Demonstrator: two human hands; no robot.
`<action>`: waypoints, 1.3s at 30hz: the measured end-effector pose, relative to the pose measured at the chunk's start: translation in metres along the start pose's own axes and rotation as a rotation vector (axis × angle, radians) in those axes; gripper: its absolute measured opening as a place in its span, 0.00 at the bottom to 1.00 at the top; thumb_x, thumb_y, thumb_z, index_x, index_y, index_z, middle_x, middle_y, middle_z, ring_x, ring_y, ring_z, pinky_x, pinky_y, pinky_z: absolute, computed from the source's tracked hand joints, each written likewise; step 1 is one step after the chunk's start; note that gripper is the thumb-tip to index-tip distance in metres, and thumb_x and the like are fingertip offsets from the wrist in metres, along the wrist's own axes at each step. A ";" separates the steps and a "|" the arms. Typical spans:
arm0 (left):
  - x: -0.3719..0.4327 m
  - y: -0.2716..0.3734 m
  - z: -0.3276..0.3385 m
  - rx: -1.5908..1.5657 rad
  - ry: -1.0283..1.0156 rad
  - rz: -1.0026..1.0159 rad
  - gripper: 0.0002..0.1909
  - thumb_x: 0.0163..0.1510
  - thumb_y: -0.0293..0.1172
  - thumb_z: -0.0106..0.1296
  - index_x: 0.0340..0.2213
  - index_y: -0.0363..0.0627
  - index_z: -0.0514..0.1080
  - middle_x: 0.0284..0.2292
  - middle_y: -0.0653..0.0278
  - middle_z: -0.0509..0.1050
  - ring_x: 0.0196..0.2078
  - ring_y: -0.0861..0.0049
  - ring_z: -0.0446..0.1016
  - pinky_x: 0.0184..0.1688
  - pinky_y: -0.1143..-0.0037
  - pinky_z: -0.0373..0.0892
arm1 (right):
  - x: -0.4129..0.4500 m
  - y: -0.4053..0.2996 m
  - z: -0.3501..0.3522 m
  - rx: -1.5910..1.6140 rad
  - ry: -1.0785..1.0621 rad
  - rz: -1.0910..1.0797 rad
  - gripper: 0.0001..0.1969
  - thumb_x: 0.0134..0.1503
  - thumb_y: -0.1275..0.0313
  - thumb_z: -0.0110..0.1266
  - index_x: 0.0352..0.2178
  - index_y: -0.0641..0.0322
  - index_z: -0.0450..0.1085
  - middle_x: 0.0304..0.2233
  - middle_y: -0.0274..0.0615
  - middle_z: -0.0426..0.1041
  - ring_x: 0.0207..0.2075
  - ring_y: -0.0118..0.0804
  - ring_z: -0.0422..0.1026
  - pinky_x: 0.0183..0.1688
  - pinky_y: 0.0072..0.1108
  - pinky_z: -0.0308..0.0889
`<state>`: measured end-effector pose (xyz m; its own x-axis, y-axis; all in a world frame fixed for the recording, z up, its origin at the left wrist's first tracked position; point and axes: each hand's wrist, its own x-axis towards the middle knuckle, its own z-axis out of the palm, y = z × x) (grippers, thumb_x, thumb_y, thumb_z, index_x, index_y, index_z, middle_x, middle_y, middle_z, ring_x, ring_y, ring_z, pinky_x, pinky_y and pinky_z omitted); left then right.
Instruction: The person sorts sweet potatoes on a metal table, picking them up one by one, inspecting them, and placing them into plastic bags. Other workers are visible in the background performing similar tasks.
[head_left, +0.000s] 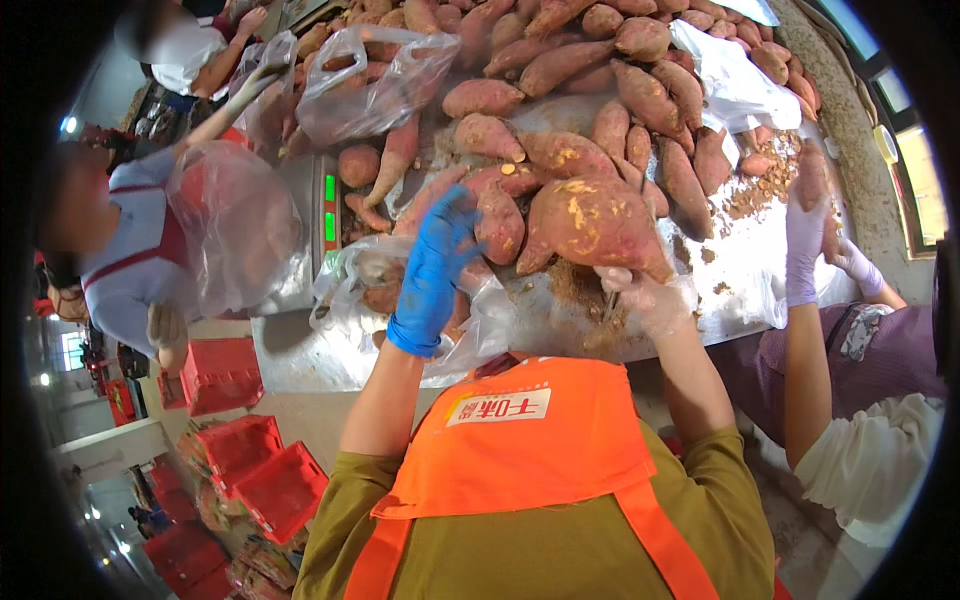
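My left hand (439, 270), in a blue glove, is raised beside a small sweet potato (500, 223), above an opened clear plastic bag (480, 322) with sweet potatoes inside. Its fingers are blurred, and whether they touch anything is unclear. My right hand (652, 296), in a thin clear glove, is closed around what looks like a small metal-bladed tool (611, 306). Just beyond it lies a very large, knobbly sweet potato (592, 225) with yellow scraped patches. Brown peelings and dirt lie under that root on the metal table (540, 300).
Sweet potatoes (566, 67) are heaped across the far side. A scale with green displays (330, 202) stands at left, near filled plastic bags (375, 90). Co-workers flank me; the right one's gloved hands (806, 232) hold a sweet potato. Red crates (281, 487) stand on the floor at lower left.
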<state>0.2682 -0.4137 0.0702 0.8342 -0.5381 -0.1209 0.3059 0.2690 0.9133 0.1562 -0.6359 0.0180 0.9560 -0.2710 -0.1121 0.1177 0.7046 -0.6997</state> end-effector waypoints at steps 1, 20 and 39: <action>-0.008 -0.007 -0.011 -0.227 0.043 -0.190 0.43 0.49 0.63 0.46 0.57 0.43 0.55 0.55 0.58 0.60 0.56 0.65 0.60 0.57 0.65 0.58 | 0.009 -0.009 0.014 0.014 0.069 0.100 0.23 0.57 0.66 0.46 0.54 0.59 0.57 0.41 0.40 0.67 0.25 0.27 0.61 0.23 0.13 0.56; -0.044 -0.057 -0.065 -0.930 0.051 -0.184 0.45 0.51 0.69 0.34 0.60 0.47 0.48 0.59 0.53 0.54 0.60 0.60 0.55 0.61 0.59 0.52 | 0.010 0.056 0.027 -0.953 -0.064 0.233 0.14 0.56 0.70 0.51 0.43 0.65 0.68 0.28 0.36 0.73 0.24 0.26 0.66 0.28 0.18 0.60; -0.009 -0.076 -0.011 -0.313 -0.241 -0.295 0.29 0.59 0.50 0.38 0.54 0.42 0.60 0.54 0.60 0.63 0.55 0.67 0.63 0.56 0.65 0.59 | -0.014 0.004 -0.001 -0.361 0.143 0.160 0.35 0.45 0.70 0.62 0.54 0.64 0.56 0.42 0.36 0.69 0.42 0.29 0.68 0.44 0.19 0.65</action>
<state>0.2428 -0.4203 -0.0021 0.5731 -0.7866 -0.2297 0.6668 0.2847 0.6888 0.1428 -0.6294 0.0160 0.9049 -0.2825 -0.3184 -0.1553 0.4773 -0.8649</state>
